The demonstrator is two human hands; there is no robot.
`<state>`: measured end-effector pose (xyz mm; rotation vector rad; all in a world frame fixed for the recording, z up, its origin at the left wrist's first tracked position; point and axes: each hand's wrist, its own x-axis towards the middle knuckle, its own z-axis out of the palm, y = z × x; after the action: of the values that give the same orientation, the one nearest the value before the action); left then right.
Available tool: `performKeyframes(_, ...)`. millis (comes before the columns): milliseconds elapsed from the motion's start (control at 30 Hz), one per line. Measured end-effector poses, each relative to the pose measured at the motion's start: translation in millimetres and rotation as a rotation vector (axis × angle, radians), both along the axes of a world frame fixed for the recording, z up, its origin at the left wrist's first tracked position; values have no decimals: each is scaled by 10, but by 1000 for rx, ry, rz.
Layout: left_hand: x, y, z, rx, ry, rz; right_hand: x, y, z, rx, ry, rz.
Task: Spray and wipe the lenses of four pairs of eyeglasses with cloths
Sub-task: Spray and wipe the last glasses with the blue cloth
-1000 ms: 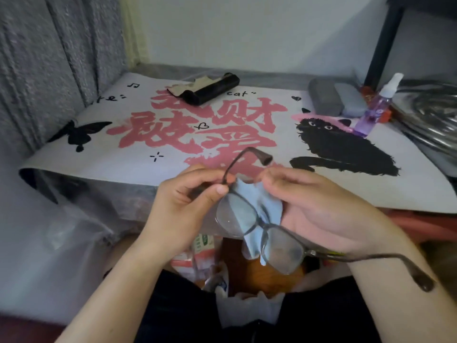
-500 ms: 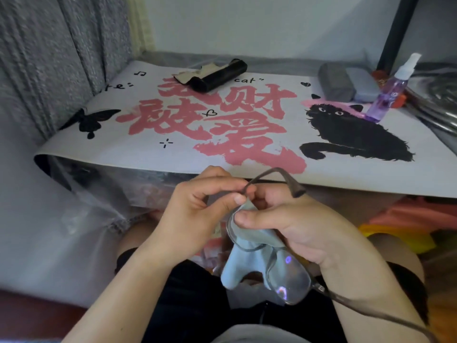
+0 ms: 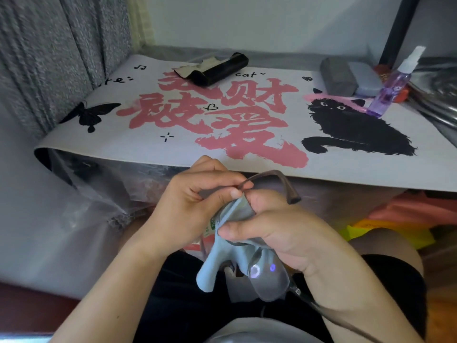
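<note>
A pair of brown-framed eyeglasses (image 3: 268,280) is held over my lap, below the table edge. My left hand (image 3: 195,206) pinches the frame at the hinge of the upper temple arm. My right hand (image 3: 277,233) pinches a light blue cloth (image 3: 217,263) around the upper lens, thumb on top; that lens is hidden by cloth and fingers. The lower lens shows bare, with light glints on it. A purple spray bottle (image 3: 393,87) with a white nozzle stands at the table's right.
A printed mat (image 3: 173,134) with pink characters and a black cat covers the table. A black glasses case (image 3: 217,70) with a beige cloth lies at the back centre. Two grey cases (image 3: 346,76) sit back right. Metal items (image 3: 440,95) crowd the right edge.
The glasses and both hands have dropped lower, towards my lap. My right hand has folded the cloth over the upper lens and slid its thumb down across it. The view tilted.
</note>
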<state>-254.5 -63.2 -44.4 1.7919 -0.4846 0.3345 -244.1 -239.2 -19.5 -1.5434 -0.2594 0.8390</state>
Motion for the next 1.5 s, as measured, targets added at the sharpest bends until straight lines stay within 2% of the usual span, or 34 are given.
performKeyframes(167,6,-44,-5,-77,81,-43,-28,60,21,54,8,-140)
performKeyframes(300,17,-38,26,-216,133,-21,-50,52,13,129,43,-246)
performKeyframes(433,5,-49,53,-209,128,-24,-58,31,-38,188,60,-331)
performKeyframes(533,13,-20,31,-236,168,-56,-16,-32,-69,224,106,-260)
performKeyframes(600,14,-9,17,-245,173,-69,31,-101,-50,249,131,-108)
performKeyframes(700,-5,-44,34,-252,156,-96,81,-127,-70,203,85,7)
performKeyframes(833,-5,-89,18,-223,170,-113,52,-66,-108,126,-10,-45)
performKeyframes(1067,0,-90,-26,-277,222,-99,-26,-153,-104,124,-2,-133)
performKeyframes(1167,6,-76,-55,-260,186,-88,55,-291,-127,11,-114,-283)
performKeyframes(1333,23,-52,-40,-267,148,-28,184,-397,64,-285,-610,-593)
performKeyframes(1400,30,-50,-40,-250,134,-13,85,-343,184,-294,-649,-467)
performKeyframes(1500,29,-29,-38,-228,99,-6,-64,-247,172,-178,-529,-95)
